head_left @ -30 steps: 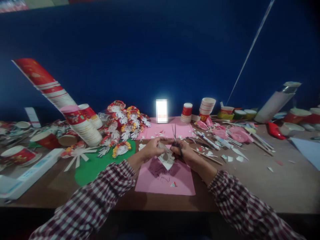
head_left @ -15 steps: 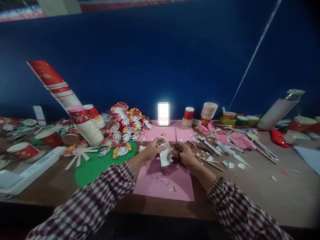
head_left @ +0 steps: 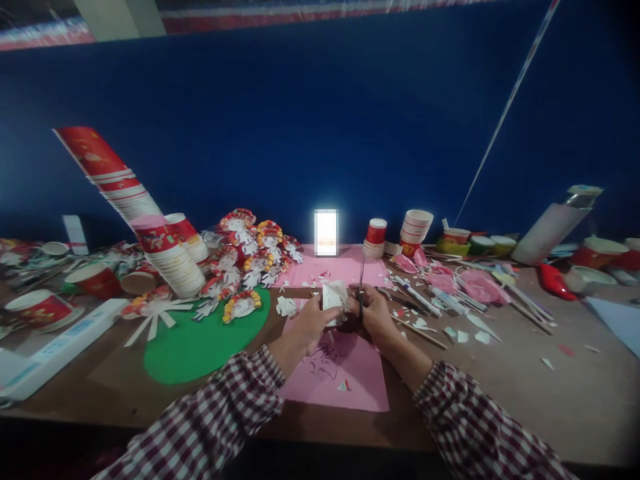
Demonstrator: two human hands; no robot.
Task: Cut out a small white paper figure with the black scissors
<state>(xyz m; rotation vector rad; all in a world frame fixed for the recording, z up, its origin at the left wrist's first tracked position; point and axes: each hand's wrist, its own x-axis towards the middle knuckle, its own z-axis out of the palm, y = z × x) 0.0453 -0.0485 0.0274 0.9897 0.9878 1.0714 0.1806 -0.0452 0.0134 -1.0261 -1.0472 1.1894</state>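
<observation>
My left hand is closed on a small white paper cutout, held above a pink sheet. Dark-handled scissors are in my right hand, their blades pointing up and away from me. The fingertips of both hands come close together at the paper's right side; whether they touch cannot be made out. Dark scraps and a small coloured paper bit lie on the pink sheet. Another white paper piece rests just left of the hands.
Left of the hands lie a green sheet, a heap of paper figures and a tilted stack of paper cups. A lit screen stands at the back. Pens, paper scraps and a red object lie to the right.
My left hand has turned and now grips the paper from its lower left, fingers wrapped closer. The scissors have shifted slightly right and stand more clearly upright. The view has shifted slightly.
</observation>
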